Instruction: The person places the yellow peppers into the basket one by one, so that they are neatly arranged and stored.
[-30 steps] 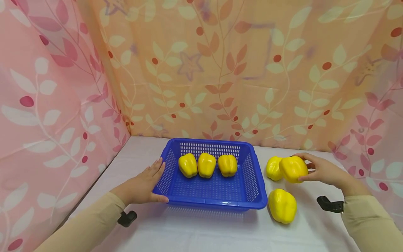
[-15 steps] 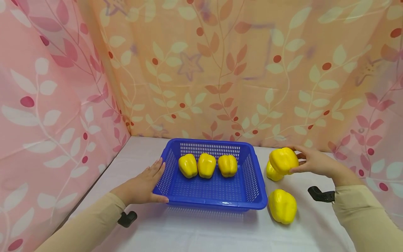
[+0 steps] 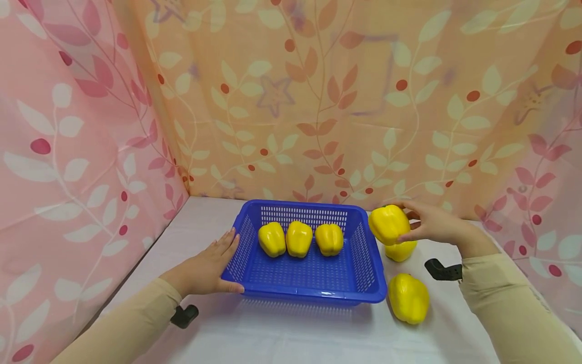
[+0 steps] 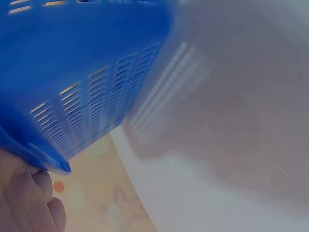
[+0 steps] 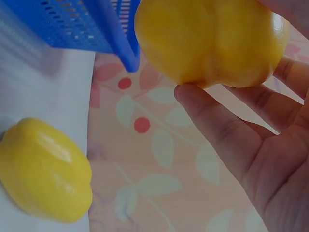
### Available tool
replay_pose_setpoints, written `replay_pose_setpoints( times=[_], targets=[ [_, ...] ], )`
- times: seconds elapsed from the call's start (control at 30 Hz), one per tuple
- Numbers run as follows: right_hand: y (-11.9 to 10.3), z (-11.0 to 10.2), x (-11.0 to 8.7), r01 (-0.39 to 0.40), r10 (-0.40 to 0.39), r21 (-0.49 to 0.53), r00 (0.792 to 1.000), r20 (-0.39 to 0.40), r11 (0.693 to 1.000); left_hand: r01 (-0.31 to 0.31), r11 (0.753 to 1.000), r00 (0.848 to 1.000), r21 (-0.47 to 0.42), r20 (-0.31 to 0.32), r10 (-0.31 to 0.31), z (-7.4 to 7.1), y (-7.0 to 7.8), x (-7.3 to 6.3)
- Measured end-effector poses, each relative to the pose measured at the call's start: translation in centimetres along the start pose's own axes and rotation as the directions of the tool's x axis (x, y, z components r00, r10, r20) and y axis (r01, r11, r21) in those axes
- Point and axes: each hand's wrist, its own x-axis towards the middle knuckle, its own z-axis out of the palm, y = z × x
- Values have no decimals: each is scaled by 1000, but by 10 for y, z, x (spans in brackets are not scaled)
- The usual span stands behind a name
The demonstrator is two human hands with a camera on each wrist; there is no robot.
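**Yellow pepper held at the basket's right rim**

While the right hand [image 3: 432,225] grips a yellow pepper [image 3: 388,224] with thumb and fingers curled round it, the fruit hangs off the white surface [image 3: 291,333], just beside the far right corner of the blue basket [image 3: 300,290]. From the right wrist view the same pepper sits between the thumb below and the fingers above, with the basket's rim close to its left.

The left hand [image 3: 209,265] lies against the basket's left wall, fingers straight and spread along the perforated side, thumb at the near left corner. The left wrist view shows only the thumb side of that hand under the basket's rim corner.

Inside the basket, three yellow peppers [image 3: 300,238] stand in a row along its far wall, touching or nearly touching one another.

Right of the basket, two more peppers rest on the surface: one [image 3: 401,251] just beside the basket's right wall, partly hidden under the held pepper, and another [image 3: 408,298] near the basket's near right corner.

Leaf-patterned curtains [image 3: 318,101] hang behind and to both sides of the basket.
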Motion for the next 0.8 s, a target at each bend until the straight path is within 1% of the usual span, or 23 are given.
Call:
replay_pose_setpoints(
  times=[0.13, 0.23, 0.33, 0.47, 0.67, 0.8],
  targets=[
    [-9, 4, 9, 21, -21, -27, 1000, 0, 999, 8, 1000, 1000, 0, 1, -8, 0, 0, 0],
    [-15, 8, 16, 10, -10, -41, 1000, 5, 999, 17, 1000, 1000, 3, 4, -17, 0, 0, 0],
    [-22, 12, 22, 8, -7, -44, 1000, 19, 999, 14, 1000, 1000, 1, 4, -14, 0, 0, 0],
    [-32, 18, 31, 16, -15, -27, 999, 49, 1000, 5, 1000, 1000, 0, 3, -5, -1, 1, -1],
    [-43, 29, 43, 17, -17, -2, 997, 77, 1000, 7, 1000, 1000, 6, 4, -7, -1, 1, -1],
    [-48, 35, 51, 43, -43, 4, 994, 95, 999, 3, 1000, 1000, 7, 3, -3, -1, 2, -1]
  ],
)
